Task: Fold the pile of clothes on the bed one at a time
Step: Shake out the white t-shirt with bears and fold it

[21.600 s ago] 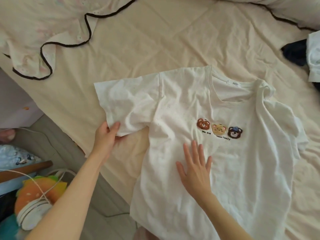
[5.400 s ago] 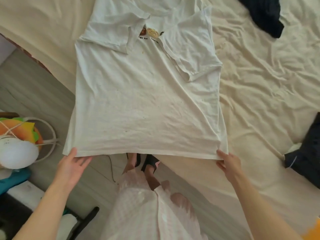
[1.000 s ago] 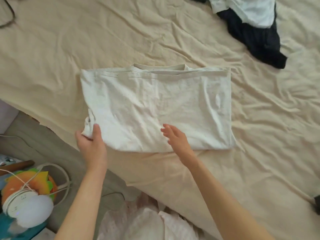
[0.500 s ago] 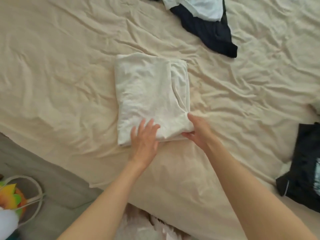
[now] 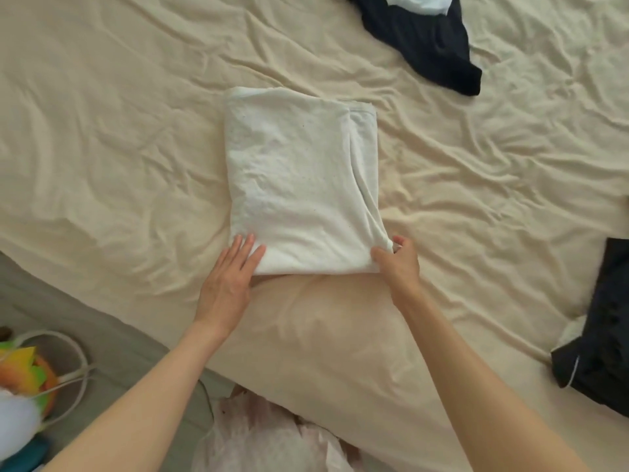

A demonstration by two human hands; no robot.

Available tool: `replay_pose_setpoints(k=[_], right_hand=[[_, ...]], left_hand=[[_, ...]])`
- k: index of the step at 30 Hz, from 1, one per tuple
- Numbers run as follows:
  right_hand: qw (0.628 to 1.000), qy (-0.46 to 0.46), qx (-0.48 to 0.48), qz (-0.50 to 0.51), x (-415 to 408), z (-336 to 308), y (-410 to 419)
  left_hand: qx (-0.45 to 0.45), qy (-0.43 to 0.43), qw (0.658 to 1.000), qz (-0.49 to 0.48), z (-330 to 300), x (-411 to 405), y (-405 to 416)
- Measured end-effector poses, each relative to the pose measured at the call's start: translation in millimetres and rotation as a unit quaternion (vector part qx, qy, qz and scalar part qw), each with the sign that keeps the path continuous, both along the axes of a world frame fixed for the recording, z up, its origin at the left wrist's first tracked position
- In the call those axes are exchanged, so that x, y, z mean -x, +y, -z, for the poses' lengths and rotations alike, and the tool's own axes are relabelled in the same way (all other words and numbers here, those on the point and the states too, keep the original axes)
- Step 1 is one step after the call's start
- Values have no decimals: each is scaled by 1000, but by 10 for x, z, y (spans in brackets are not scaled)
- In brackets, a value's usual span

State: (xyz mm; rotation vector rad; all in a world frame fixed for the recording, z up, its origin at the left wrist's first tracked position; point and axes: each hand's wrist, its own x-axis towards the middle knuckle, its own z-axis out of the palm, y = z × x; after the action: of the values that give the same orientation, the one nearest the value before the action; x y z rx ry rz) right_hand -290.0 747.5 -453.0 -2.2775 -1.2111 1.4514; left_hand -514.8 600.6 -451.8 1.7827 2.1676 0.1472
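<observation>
Folded white T-shirt [image 5: 299, 178] on bed [image 5: 102, 131], left hand [image 5: 226, 277] flat-fingered, right hand [image 5: 398, 264] pinching its corner.

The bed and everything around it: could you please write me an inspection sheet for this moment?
Surface: cream bed sheet, heavily wrinkled.
Job's things: white T-shirt folded into a compact rectangle; dark garment at the top and dark garment at the right edge, unfolded.
Clutter: colourful toy on the floor.
Grippers: left hand rests flat on the shirt's near left corner; right hand pinches its near right corner.
Cables: white cord looped by the toy.
Surroundings: grey floor; pink fabric below the bed edge.
</observation>
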Motion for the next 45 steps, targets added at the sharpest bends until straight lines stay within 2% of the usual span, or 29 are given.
replay_pose_setpoints(k=[2,3,6,8,10,12,15,17,18,20,22,24,25,27,28,30,32,34,40,43,45], right_hand=[[996,-61,28,-64,13,46,62],[996,-42,46,-63,10,51,91],[979,156,130,19,-30,-59,139],[961,220,151,78,-66,-144,116],[958,210,163,106,-120,-276,11],[945,193,235,120,-228,-463,-163],[909,176,371,66,-439,-834,-387],[907,164,385,44,-505,-1002,-361],[913,159,374,49,-501,-1056,-304],[924,164,337,69,-406,-1126,-103],[932,184,300,89,-220,-1155,149],[953,175,221,110,3,-1101,384],[974,137,153,99,111,-1038,463],[999,-21,-44,12,321,-873,493],[980,-105,-149,-81,414,-789,463],[897,-175,-288,-285,602,-609,368],[828,-193,-307,-427,754,-367,323],[804,-212,-280,-479,831,-75,320],[785,-229,-303,-490,718,603,126],[789,-227,-300,-485,753,668,145],[805,-189,-273,-491,766,556,187]], left_hand=[[-7,-11,1000,8,-2,7,-4],[-12,-19,1000,9,-3,5,-4],[2,-78,997,-31,-78,-1,45],[49,-129,986,-98,-198,18,85],[103,-164,973,-127,-361,74,70],[188,-212,951,-124,-563,157,17],[341,-260,902,-46,-869,316,-47],[359,-303,882,-39,-1054,405,-6],[334,-324,884,-52,-1134,453,53],[228,-340,908,-90,-1198,545,231],[113,-302,936,-140,-1181,596,475],[19,-258,941,-218,-1074,619,734],[-15,-245,937,-249,-1013,609,841],[-61,-191,951,-236,-865,548,975],[-64,-136,970,-194,-764,499,1008],[-20,-32,996,-79,-528,358,1027],[24,9,1000,-16,-284,240,1059],[36,20,999,-14,-51,179,1102],[29,38,999,-23,544,99,909],[43,41,998,-15,580,116,968],[75,26,997,-17,505,143,1014]])
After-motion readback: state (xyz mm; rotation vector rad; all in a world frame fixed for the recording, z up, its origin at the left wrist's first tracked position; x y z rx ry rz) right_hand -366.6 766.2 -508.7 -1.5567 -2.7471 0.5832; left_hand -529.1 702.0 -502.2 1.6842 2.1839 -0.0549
